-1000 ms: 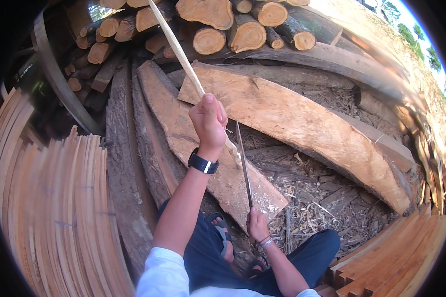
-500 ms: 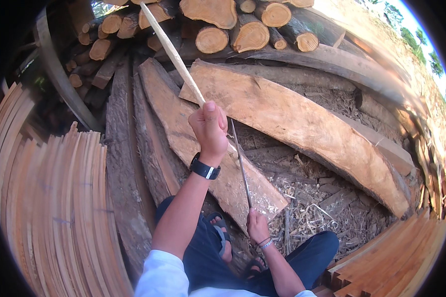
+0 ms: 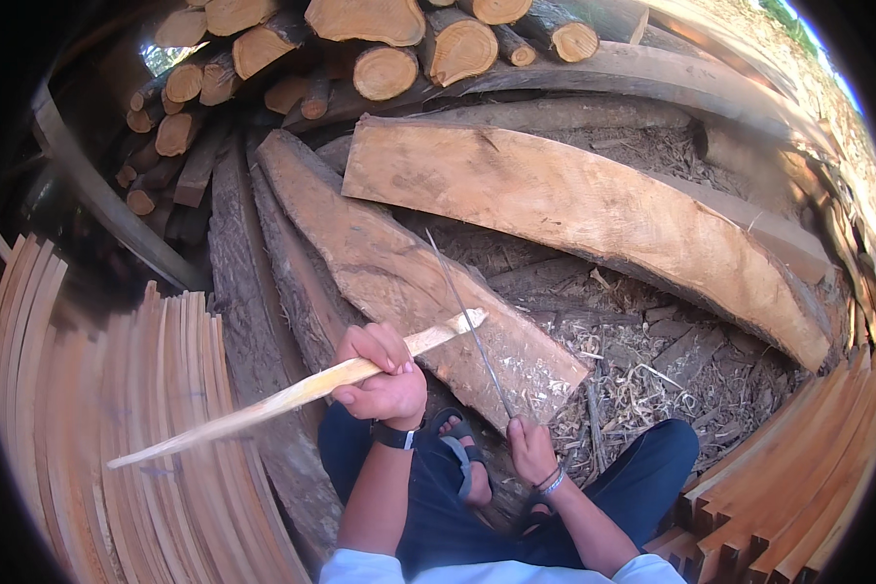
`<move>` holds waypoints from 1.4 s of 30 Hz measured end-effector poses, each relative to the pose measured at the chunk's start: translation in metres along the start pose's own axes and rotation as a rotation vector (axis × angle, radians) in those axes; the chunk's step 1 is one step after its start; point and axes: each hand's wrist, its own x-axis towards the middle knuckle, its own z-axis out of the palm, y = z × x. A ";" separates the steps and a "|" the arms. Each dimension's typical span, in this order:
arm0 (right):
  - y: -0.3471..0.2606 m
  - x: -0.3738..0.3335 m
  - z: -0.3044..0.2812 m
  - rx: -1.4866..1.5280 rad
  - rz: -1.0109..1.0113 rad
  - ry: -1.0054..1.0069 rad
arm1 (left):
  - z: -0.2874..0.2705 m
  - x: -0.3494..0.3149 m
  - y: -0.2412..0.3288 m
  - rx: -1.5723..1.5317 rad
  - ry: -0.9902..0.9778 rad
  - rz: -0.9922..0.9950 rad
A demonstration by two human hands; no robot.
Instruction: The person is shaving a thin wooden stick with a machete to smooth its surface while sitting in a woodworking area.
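Observation:
My left hand [image 3: 384,375] is closed around a pale, whittled wooden stick [image 3: 273,397], gripping it nearer its blunt end. The stick's thin tapered end points to the lower left, over the stacked slats. In my right hand [image 3: 531,452] is the handle of a long, thin blade [image 3: 472,331], pointing up and away from me. The blade passes by the stick's blunt end; whether they touch I cannot tell. Beneath both lies a flat wooden slab [image 3: 399,263] with shavings on its near end. The blade's handle is mostly hidden in my fist.
A wide curved plank [image 3: 574,200] lies beyond the slab. Cut logs [image 3: 384,73] are piled at the back. Stacked thin slats [image 3: 156,389] stand at left, more boards [image 3: 798,477] at lower right. Wood shavings [image 3: 642,389] litter the ground near my sandalled feet.
The left hand has come down and nearer, swinging the stick from pointing up and away to pointing lower left. The right hand has shifted slightly right and nearer with the blade.

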 end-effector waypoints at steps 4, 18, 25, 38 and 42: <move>-0.007 0.007 0.001 -0.004 0.014 0.001 | -0.001 -0.004 0.002 -0.008 0.020 0.030; 0.010 0.025 0.002 -0.127 0.154 -0.059 | -0.010 -0.012 0.005 -0.058 0.013 0.037; -0.016 0.017 -0.007 -0.062 0.090 -0.097 | -0.016 -0.013 0.006 -0.063 -0.004 0.038; 0.013 0.029 0.009 -0.071 0.140 -0.030 | -0.013 -0.013 0.003 -0.044 -0.003 0.029; -0.009 0.021 0.000 -0.006 0.104 -0.083 | -0.022 -0.010 0.008 -0.049 0.053 0.018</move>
